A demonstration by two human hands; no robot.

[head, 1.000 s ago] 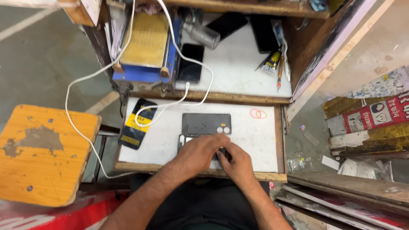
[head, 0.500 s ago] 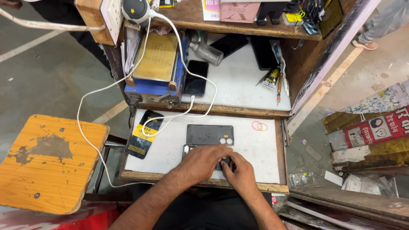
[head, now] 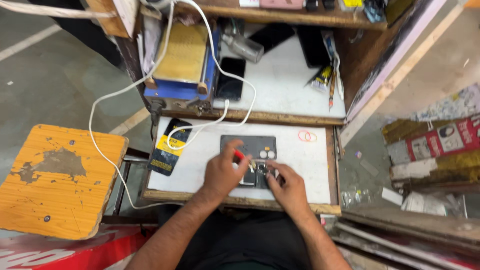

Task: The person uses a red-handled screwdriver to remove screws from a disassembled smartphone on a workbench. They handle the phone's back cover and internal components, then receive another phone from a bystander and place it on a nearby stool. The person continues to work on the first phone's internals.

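Pinching a red-handled tool (head: 240, 154), the left hand (head: 223, 172) probed the small, likely fragile phone part (head: 260, 176); the right hand (head: 286, 186) steadied its edge, fingers curled.

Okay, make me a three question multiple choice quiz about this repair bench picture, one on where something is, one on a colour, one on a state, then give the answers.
1. Where does the yellow-and-black packet lie?
A. left part of the white tray
B. on the wooden stool
C. on the upper shelf

2. What colour are the rubber bands?
A. green
B. red-orange
C. black

3. What is the left hand doing?
A. resting on the stool
B. hanging free
C. pinching a red-handled tool over the small device

Answers: A, the packet lies at the tray's left edge; B, they show red-orange on white; C, the fingers close on the tool while the right hand steadies the device.
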